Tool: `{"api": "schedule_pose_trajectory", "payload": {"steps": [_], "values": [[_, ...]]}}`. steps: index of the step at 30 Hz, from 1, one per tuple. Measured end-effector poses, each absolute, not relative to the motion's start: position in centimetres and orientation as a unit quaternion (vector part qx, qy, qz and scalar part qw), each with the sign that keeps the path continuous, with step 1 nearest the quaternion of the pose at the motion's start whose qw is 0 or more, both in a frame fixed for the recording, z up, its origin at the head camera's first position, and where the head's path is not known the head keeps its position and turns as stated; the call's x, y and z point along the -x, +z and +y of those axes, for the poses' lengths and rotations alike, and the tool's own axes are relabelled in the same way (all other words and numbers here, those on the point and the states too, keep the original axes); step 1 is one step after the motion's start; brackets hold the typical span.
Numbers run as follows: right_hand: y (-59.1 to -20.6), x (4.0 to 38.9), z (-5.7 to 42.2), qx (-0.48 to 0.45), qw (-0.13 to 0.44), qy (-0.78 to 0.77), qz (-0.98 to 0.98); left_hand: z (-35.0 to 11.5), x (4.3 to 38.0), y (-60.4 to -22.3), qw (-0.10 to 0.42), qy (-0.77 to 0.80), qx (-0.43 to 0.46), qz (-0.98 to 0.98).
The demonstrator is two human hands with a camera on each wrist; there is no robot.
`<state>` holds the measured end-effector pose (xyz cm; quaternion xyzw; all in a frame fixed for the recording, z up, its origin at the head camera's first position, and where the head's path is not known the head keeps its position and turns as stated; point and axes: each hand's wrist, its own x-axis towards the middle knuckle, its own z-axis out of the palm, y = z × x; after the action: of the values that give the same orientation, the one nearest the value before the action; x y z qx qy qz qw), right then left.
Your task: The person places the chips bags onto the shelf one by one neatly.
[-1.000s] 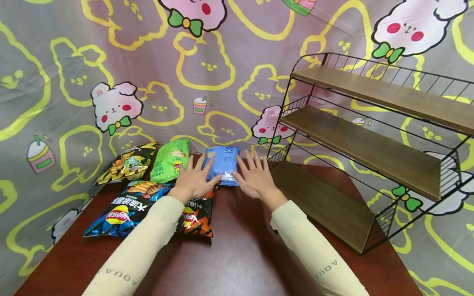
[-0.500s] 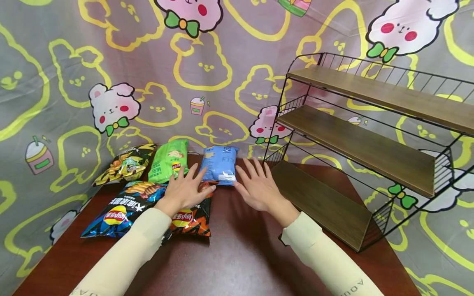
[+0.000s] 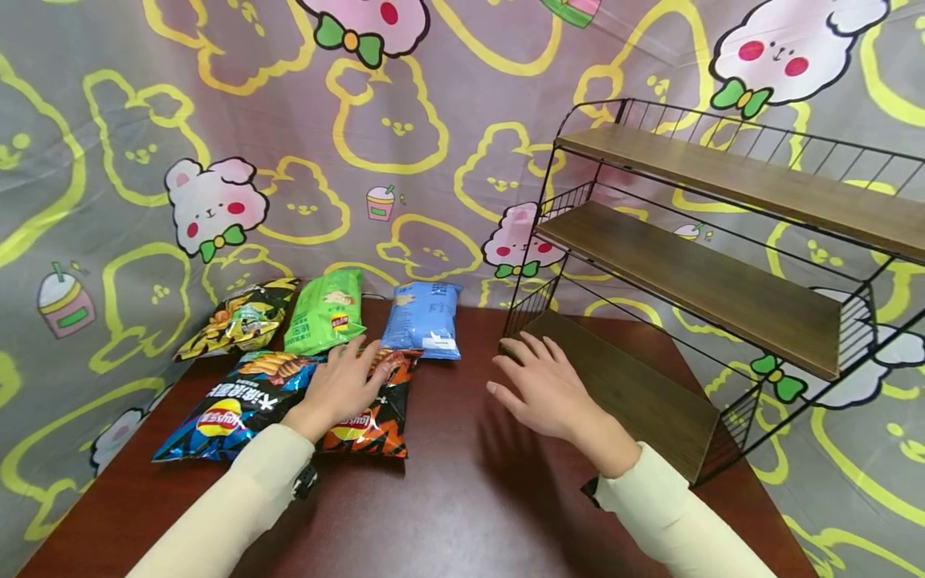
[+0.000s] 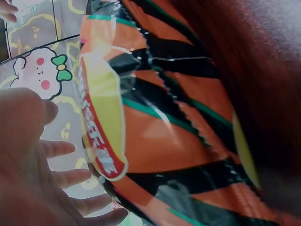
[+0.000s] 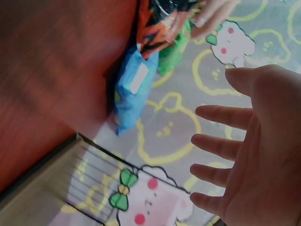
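Observation:
My left hand (image 3: 338,391) hovers over the black-and-orange chip bag (image 3: 386,421), fingers relaxed and apart; whether it touches the bag is not certain. In the left wrist view that bag (image 4: 155,146) fills the middle, beside the spread fingers (image 4: 70,179). My right hand (image 3: 545,389) is held above the table in front of the shelf, fingers spread, holding nothing. Behind the hands lies a light blue chip bag (image 3: 422,321), with a green one (image 3: 325,313) to its left. A black-and-blue chip bag (image 3: 217,421) and a black-and-yellow one (image 3: 246,321) lie further left.
On the right stands a black wire rack with three brown shelves (image 3: 686,273), nothing on them. The dark red table (image 3: 448,490) reaches back to a patterned curtain (image 3: 405,193) behind the bags and the rack.
Both hands have drawn back from the light blue bag toward me and spread apart, the left over the black-and-orange bag, the right toward the rack. The bags stay put.

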<state>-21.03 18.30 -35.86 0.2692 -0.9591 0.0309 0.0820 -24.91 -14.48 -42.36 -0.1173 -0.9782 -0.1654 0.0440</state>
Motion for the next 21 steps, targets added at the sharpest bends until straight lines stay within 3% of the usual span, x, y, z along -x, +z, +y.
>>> {"api": "schedule_pose_trajectory", "payload": {"steps": [21], "values": [[-28.2,13.3,26.4,-0.257,0.252,0.11,-0.926,-17.5,24.8,-43.5,0.018,-0.298,0.107,-0.948]]}}
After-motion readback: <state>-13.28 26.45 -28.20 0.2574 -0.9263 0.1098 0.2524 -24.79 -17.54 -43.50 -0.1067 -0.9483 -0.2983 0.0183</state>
